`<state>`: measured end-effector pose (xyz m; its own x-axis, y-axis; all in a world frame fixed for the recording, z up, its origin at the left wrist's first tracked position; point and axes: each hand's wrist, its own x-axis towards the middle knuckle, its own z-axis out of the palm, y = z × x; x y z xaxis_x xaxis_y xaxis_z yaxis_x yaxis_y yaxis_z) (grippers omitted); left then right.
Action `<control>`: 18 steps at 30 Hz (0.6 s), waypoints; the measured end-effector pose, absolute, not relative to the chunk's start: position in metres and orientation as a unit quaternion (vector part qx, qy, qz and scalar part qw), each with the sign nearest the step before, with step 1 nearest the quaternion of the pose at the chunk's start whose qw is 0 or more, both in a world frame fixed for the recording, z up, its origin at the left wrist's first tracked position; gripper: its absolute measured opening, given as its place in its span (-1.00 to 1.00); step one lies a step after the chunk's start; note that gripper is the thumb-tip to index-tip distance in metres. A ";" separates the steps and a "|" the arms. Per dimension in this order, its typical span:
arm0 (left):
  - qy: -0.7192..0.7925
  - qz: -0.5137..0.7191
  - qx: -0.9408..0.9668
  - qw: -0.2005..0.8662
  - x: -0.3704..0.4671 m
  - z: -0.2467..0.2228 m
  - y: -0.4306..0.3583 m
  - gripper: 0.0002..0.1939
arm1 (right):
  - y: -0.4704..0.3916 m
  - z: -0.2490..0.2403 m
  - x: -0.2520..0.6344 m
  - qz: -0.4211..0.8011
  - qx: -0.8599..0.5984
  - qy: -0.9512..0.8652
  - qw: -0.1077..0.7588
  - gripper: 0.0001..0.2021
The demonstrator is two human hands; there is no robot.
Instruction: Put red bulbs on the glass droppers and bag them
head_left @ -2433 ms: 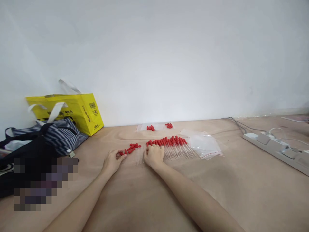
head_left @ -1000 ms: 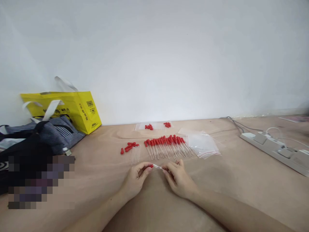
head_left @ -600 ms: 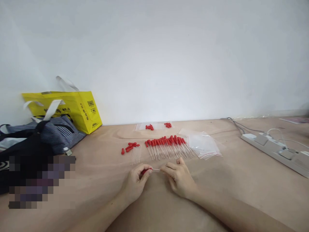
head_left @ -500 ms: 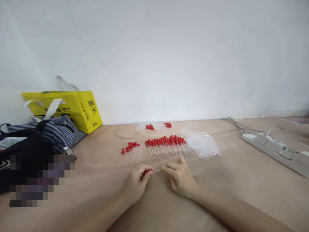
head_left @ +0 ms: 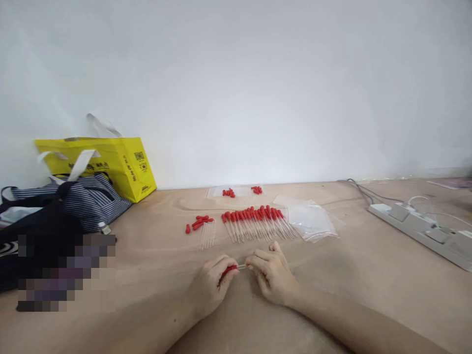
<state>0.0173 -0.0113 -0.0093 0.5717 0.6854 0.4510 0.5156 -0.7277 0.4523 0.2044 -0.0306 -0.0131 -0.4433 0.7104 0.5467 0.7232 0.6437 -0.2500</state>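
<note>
My left hand (head_left: 217,282) is closed around a red rubber bulb (head_left: 229,270), low in the middle of the view. From the bulb a thin clear tube (head_left: 241,267) runs right into the fingertips of my right hand (head_left: 271,275), which pinch it. Beyond my hands lies a row of droppers with red bulbs (head_left: 254,214), their clear tubes pointing toward me. Left of that row are several bare clear tubes (head_left: 207,235) and several loose red bulbs (head_left: 200,221).
Clear plastic bags (head_left: 313,221) lie right of the droppers. A bag with red bulbs (head_left: 236,192) is near the wall. On the left stand a yellow bag (head_left: 129,167) and a striped bag (head_left: 88,201); a power strip (head_left: 420,226) with cables is on the right.
My hands have come slightly closer together, with less of the tube showing between them. The bulb and my left fingertips have moved a little right and toward me.
</note>
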 end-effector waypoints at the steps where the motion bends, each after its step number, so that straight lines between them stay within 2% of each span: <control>1: 0.341 0.310 0.877 0.135 0.018 -0.009 -0.012 -0.82 | -0.031 -0.013 0.204 -0.006 -0.422 -0.849 0.318 -0.81; 8: 0.337 0.315 0.877 0.136 0.018 -0.004 -0.007 -0.82 | -0.026 -0.011 0.204 0.033 -0.423 -0.852 0.307 -0.79; 13: 0.318 0.305 0.890 0.114 0.012 0.002 0.003 -0.80 | -0.024 -0.004 0.205 -0.012 -0.426 -0.864 0.269 -0.82; 15: 0.323 0.318 0.887 0.086 0.006 0.004 0.009 -0.82 | -0.022 -0.005 0.205 -0.015 -0.437 -0.858 0.268 -0.82; 18: 0.391 0.357 0.848 -0.001 -0.008 0.005 0.024 -0.72 | -0.012 -0.008 0.203 0.009 -0.489 -0.819 0.298 -0.78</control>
